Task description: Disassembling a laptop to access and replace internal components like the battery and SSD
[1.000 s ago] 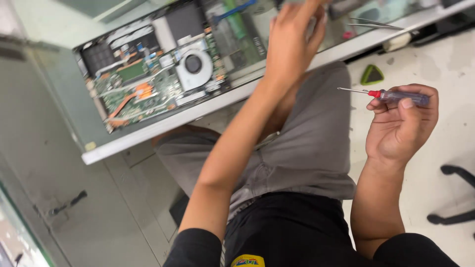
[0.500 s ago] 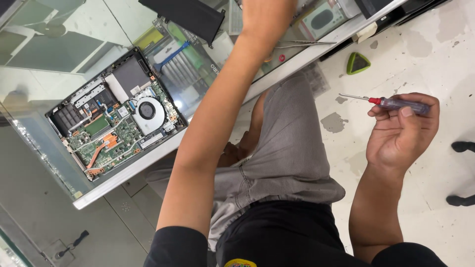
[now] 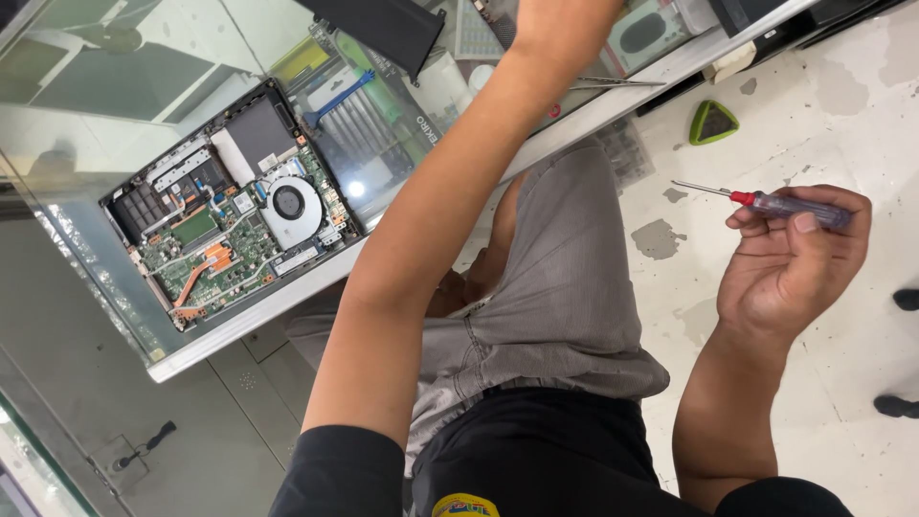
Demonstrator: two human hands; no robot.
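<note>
My right hand [image 3: 790, 273] is closed around a small screwdriver [image 3: 766, 201] with a clear handle, red collar and thin metal shaft, held over the floor beside my knee. My left arm stretches up across the glass counter [image 3: 258, 311]. My left hand [image 3: 563, 21] is cut off by the top edge, so its fingers are hidden. An opened laptop [image 3: 230, 230] lies on the counter left of that arm, bottom cover off, showing a round fan [image 3: 290, 206], green board and copper heat pipe.
A black panel [image 3: 383, 29] rests at the counter's far side. Thin metal tweezers [image 3: 617, 83] lie near the counter's edge. A green triangular pick [image 3: 713, 122] sits on the stained floor. Dark shoes [image 3: 900, 299] show at the right edge. My legs in grey shorts are below the counter.
The view has swung, so the laptop now sits lower and more central. My left hand has reached farther past the top edge. The right hand still holds the screwdriver.
</note>
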